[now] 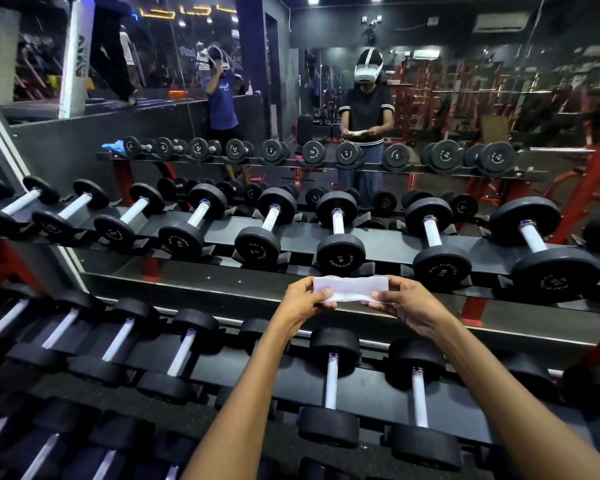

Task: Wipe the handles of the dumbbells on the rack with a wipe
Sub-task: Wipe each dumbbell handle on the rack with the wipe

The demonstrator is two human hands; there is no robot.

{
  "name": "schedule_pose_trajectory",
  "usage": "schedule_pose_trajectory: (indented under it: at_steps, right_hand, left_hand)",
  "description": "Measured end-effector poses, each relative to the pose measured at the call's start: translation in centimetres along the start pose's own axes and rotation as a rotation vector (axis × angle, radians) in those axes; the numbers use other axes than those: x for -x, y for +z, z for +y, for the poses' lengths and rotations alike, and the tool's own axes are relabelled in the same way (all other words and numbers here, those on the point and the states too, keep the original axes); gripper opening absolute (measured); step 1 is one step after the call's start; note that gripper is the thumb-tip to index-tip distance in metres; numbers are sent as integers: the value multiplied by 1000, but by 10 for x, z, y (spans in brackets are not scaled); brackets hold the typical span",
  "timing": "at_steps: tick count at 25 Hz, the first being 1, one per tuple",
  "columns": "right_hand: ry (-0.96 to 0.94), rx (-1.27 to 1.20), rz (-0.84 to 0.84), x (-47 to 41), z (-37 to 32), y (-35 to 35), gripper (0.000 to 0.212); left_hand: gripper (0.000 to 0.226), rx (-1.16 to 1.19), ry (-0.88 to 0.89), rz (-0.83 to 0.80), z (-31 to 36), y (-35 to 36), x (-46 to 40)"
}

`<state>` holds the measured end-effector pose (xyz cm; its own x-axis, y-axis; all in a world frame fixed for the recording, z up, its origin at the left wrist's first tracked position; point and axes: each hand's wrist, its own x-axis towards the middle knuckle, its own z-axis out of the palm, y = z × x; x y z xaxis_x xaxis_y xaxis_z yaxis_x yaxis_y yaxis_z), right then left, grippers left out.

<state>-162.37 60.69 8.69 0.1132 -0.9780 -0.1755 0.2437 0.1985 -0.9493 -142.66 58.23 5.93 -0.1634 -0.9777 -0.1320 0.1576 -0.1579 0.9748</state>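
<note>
Rack (378,244): spans my frame, rows of dumbbells (340,233) with pale handles. Left hand (303,301), right hand (404,304): centre frame, each pinching one end. Wipe (347,289): folded white strip stretched between them.

My left hand (303,299) and right hand (407,303) were bare, my forearms unsleeved, with no rings or watch.

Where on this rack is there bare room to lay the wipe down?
The bare ledge between the top and lower dumbbell rows, just beyond the wipe pinched by the left hand and right hand, is free. Both rows are crowded, leaving narrow gaps like between two lower dumbbells.
</note>
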Motion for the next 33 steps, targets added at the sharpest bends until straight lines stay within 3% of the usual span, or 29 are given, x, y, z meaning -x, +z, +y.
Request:
schedule_pose_trajectory:
  at_steps: [5, 10, 13, 16, 20, 23, 26, 33]
  right_hand:
    - [16, -93, 80, 0, 0, 4, 20]
    - [37, -79, 147, -2, -4, 10, 28]
    - [14, -3, 128, -1, -2, 6, 15]
    - [-82, 463, 3, 0, 3, 0, 10]
    - [-144, 637, -176, -2, 6, 5, 13]
    - [-136, 523, -104, -3, 9, 13, 10]
    - [-107, 326, -14, -4, 14, 19, 10]
    - [-53, 117, -14, 0, 17, 24, 15]
  left_hand:
    - [26, 99, -66, 42, 1, 0, 1]
    - [25, 313, -131, 114, 4, 1, -3]
    - [9, 106, -19, 78, 0, 4, -2]
    - [37, -176, 122, -9, -1, 2, -3]
    - [47, -423, 244, -149, 9, 3, -5]
    - [38, -210, 142, -78, 13, 12, -1]
    - [49, -60, -53, -58, 4, 21, 6]
    - [13, 11, 62, -53, -8, 25, 11]
